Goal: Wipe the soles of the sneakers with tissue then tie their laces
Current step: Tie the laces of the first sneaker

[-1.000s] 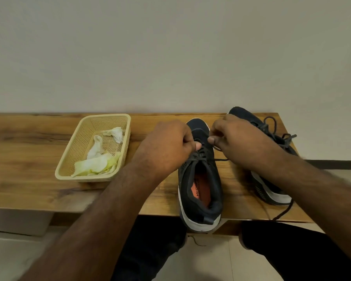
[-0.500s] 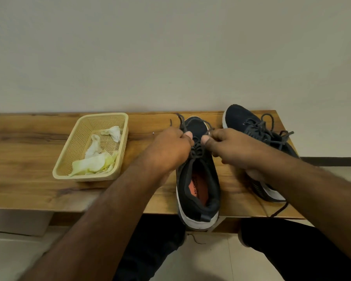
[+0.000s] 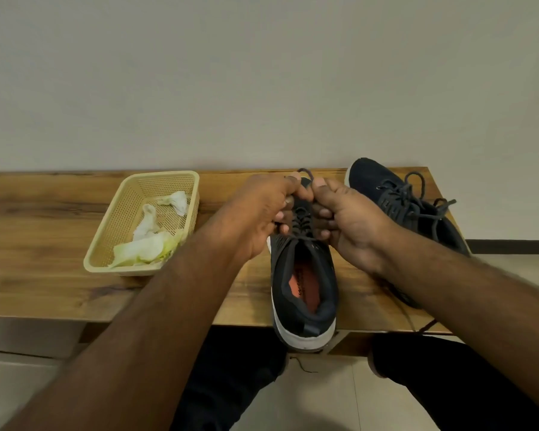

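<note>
Bench (image 3: 59, 293) | near shoe (image 3: 304, 284) heel overhangs its front edge | left hand (image 3: 262, 209), right hand (image 3: 349, 219) each pinch laces (image 3: 302, 217) above tongue | risk: hard pull slips loop or tips shoe off

A dark mesh sneaker with a white sole and orange insole (image 3: 304, 275) is stood on the brown wooden bench (image 3: 44, 244), its heel overhanging the near edge. Its dark laces (image 3: 302, 217) are pinched by the left hand (image 3: 262, 213) and the right hand (image 3: 346, 219). Right of this sneaker, a second dark sneaker (image 3: 402, 200) is seen with laces tied. Left of it, a beige plastic mesh basket (image 3: 131, 194) is filled with crumpled white tissues (image 3: 147, 241).
</note>
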